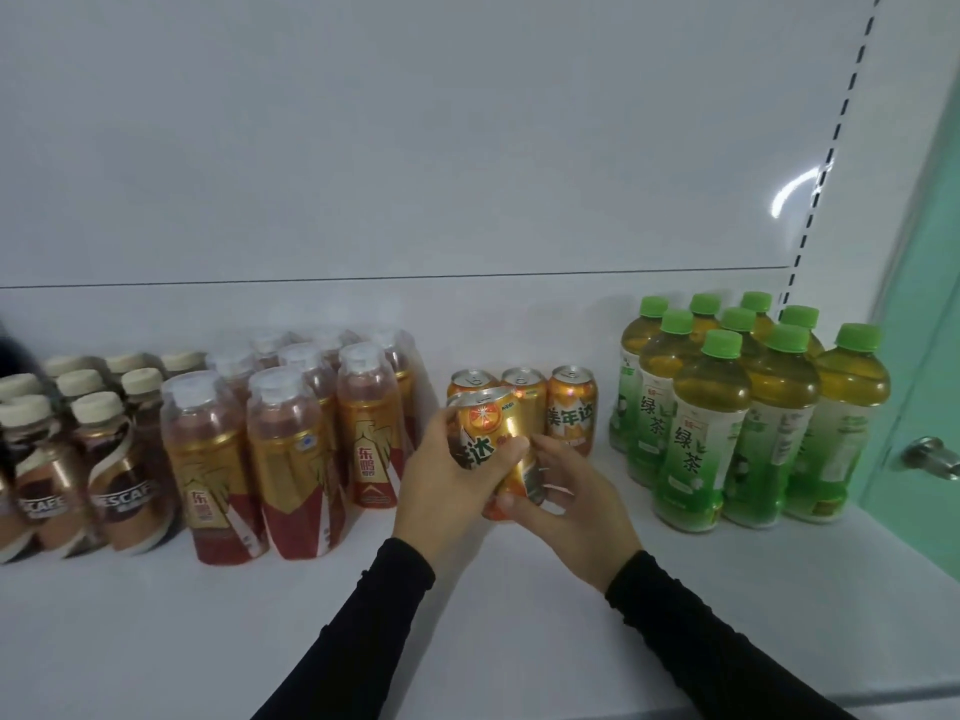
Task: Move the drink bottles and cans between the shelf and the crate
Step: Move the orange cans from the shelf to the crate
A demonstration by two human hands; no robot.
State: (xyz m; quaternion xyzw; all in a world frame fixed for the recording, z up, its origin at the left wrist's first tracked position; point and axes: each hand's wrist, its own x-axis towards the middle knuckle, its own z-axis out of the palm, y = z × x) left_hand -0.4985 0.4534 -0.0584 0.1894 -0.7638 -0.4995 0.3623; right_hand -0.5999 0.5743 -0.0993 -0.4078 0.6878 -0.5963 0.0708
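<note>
An orange soda can (485, 426) is held tilted just above the white shelf (519, 615), in front of three more orange cans (571, 402) standing in a row. My left hand (447, 491) grips the can's left side, thumb across its front. My right hand (566, 506) holds the can's lower right part, fingers curled behind it and thumb under its base. The crate is out of sight.
Brown coffee bottles (119, 459) stand at the far left, gold-and-red energy drink bottles (291, 449) beside them. Several green tea bottles (711, 423) fill the right end, next to a green glass door with a metal knob (930, 454). The shelf's front strip is bare.
</note>
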